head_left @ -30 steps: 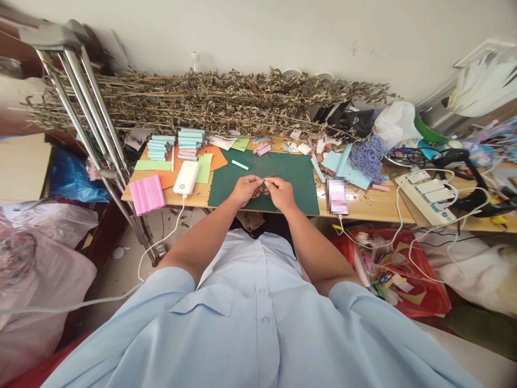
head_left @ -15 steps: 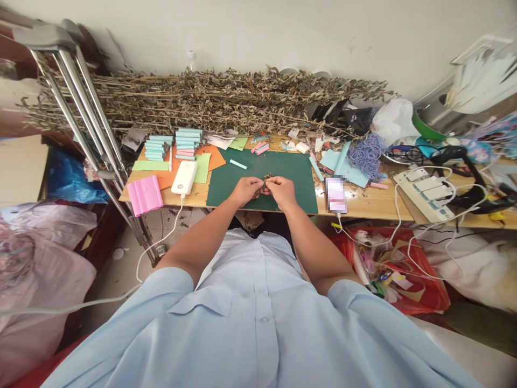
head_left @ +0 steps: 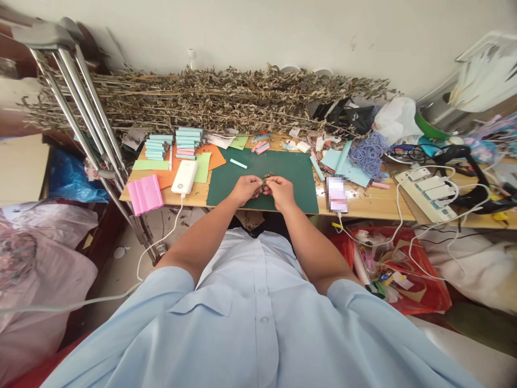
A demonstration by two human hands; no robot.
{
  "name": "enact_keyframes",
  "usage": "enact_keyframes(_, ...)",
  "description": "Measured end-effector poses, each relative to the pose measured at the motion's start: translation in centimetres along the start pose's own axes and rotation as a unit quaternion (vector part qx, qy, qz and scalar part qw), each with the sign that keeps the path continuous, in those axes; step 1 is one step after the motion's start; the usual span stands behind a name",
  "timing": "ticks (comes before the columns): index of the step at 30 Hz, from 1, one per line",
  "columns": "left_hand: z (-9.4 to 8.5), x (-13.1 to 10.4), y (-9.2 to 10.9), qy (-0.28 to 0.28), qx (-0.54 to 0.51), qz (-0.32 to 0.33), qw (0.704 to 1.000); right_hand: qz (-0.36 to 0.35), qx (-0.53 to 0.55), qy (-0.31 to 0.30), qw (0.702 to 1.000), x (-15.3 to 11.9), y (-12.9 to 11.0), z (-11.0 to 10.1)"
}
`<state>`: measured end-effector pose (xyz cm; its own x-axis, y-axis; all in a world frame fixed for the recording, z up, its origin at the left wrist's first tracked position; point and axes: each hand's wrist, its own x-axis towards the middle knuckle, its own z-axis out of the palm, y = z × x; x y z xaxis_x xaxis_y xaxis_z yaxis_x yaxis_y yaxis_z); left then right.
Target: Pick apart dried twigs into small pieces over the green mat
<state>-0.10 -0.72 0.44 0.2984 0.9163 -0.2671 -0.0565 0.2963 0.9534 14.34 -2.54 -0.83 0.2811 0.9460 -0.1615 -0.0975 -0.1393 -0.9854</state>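
Observation:
Over the front of a green cutting mat (head_left: 226, 183), my left hand (head_left: 247, 189) and my right hand (head_left: 280, 192) meet with their fingers pinched. Between the fingertips both hold a small clump of dried leaves (head_left: 265, 183), partly hidden by the fingers. A light blue paper roll (head_left: 238, 163) lies on the mat beyond my left hand. Pink rolls (head_left: 262, 147) lie at the mat's far edge. Across the back stretches a long heap of dried stalks (head_left: 202, 99).
Stacked blue rolls (head_left: 189, 136), a white power bank (head_left: 184, 177) and a pink sheet (head_left: 145, 194) are at left. To the right are a phone (head_left: 336, 194), purple string (head_left: 368, 154) and a power strip (head_left: 428, 192). Crutches (head_left: 81, 102) stand at far left.
My fingertips have shifted slightly around the leaf clump, and more of it shows between them. The view has moved very little.

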Motion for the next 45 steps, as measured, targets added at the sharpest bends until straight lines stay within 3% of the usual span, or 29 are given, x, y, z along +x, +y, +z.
enact_keyframes(3,-0.1,-0.1,0.1,0.003,-0.010,0.000,1.000,0.022,0.060,0.022,0.998,0.4,0.2,0.1)
enact_keyframes(7,0.3,0.0,0.2,0.022,-0.006,-0.005,1.000,-0.080,-0.037,0.000,0.996,-0.1,0.4,-0.4)
enact_keyframes(12,0.4,0.2,0.1,0.034,-0.007,-0.012,0.999,-0.248,-0.191,-0.053,0.948,-0.9,0.5,-1.1)
enact_keyframes(16,0.1,0.3,0.0,0.007,-0.016,-0.025,1.000,-0.295,-0.271,-0.067,0.914,-0.9,0.2,-1.3)
enact_keyframes(22,-0.3,0.3,0.1,-0.021,-0.021,-0.020,0.999,-0.306,-0.323,-0.104,0.889,-0.5,-0.7,-1.6)
enact_keyframes(28,-0.6,0.3,0.3,-0.043,-0.035,-0.019,0.998,-0.303,-0.280,-0.113,0.904,-0.2,-1.0,-1.9)
enact_keyframes(30,-0.6,0.2,0.3,-0.040,-0.033,-0.023,0.998,-0.256,-0.239,-0.110,0.930,-0.1,-0.8,-1.8)
enact_keyframes(33,-0.6,0.1,0.4,-0.039,-0.036,-0.020,0.998,-0.130,-0.131,-0.091,0.979,0.1,-0.2,-1.4)
enact_keyframes(37,-0.5,-0.1,0.6,-0.038,-0.029,-0.021,0.999,-0.029,0.015,-0.029,0.999,0.5,0.6,-0.7)
enact_keyframes(41,-0.1,0.1,0.4,-0.025,0.007,-0.022,0.999,-0.077,-0.037,-0.005,0.996,0.5,0.9,-0.5)
enact_keyframes(43,0.0,0.3,0.3,-0.016,0.016,-0.023,0.999,-0.157,-0.129,-0.012,0.979,0.3,0.8,-0.7)
enact_keyframes(45,0.1,0.3,0.2,-0.010,0.015,-0.027,0.999,-0.253,-0.214,-0.030,0.943,0.0,0.7,-1.0)
